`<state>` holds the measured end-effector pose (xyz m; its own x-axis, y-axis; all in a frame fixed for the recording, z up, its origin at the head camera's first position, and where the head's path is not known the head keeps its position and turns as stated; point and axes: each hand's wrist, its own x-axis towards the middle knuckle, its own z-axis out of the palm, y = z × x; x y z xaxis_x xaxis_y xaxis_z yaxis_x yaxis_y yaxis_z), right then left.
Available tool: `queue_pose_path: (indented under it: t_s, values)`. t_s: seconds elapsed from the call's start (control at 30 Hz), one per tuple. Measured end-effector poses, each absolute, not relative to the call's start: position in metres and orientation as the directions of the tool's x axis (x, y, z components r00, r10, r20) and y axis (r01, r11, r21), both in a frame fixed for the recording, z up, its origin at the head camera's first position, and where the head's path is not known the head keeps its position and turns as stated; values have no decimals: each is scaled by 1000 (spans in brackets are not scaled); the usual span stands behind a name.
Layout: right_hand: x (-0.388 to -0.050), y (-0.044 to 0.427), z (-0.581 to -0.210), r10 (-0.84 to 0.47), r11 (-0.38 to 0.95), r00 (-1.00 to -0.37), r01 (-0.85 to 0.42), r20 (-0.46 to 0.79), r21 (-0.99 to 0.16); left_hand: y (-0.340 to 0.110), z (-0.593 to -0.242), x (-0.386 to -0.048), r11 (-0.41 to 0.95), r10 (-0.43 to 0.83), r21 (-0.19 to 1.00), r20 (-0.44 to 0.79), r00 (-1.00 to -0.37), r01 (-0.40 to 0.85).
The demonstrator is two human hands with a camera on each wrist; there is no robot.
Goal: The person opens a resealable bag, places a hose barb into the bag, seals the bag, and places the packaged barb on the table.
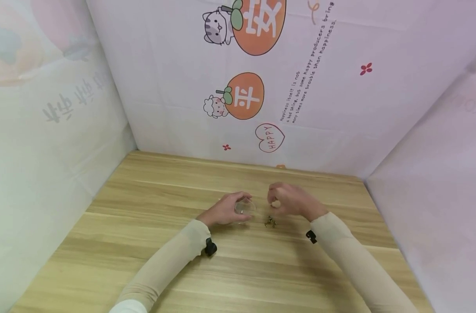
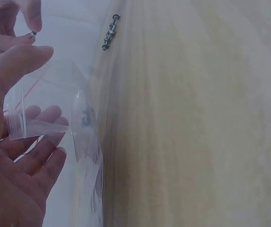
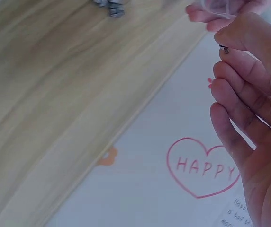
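Sensibly, left grip (image 1: pixel 224 210) holds the likely slippery, clear plastic bag (image 2: pixel 84 142) by its mouth; right grip (image 1: pixel 290 200) pinches a tiny metal fastener (image 3: pixel 225 49).

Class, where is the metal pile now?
In the head view, the metal pile lies on the table, right of the clear bag, below the right hand.

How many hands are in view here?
2: the left hand, holding the clear bag, and the right hand, right of the bag, pinching a small metal piece.

wood-grain tabletop (image 1: pixel 238 282), white cartoon-printed walls (image 1: pixel 175 108)
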<state>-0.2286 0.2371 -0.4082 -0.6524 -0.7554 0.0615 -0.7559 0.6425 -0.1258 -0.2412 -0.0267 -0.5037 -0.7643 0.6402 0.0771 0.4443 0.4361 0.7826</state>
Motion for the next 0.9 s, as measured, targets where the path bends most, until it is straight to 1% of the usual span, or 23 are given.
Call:
queue_pose_path:
  t_s: [0.27, 0.43, 0.73, 0.9]
  values:
    - [-234, 214, -405, -808, 575, -584, -810, 76, -115, -27, -501, -240, 442, 636, 786, 66, -769, 433]
    - [-236, 200, -404, -808, 572, -583, -811, 84, -122, -27, -499, -240, 443, 635, 788, 59, -770, 427]
    - [-241, 178, -407, -814, 558, -574, -815, 89, -154, -28, -501, -242, 436, 631, 777, 96, -770, 455]
    - [-244, 172, -411, -812, 555, -575, -813, 100, -175, -28, -501, -242, 417, 630, 793, 100, -770, 445]
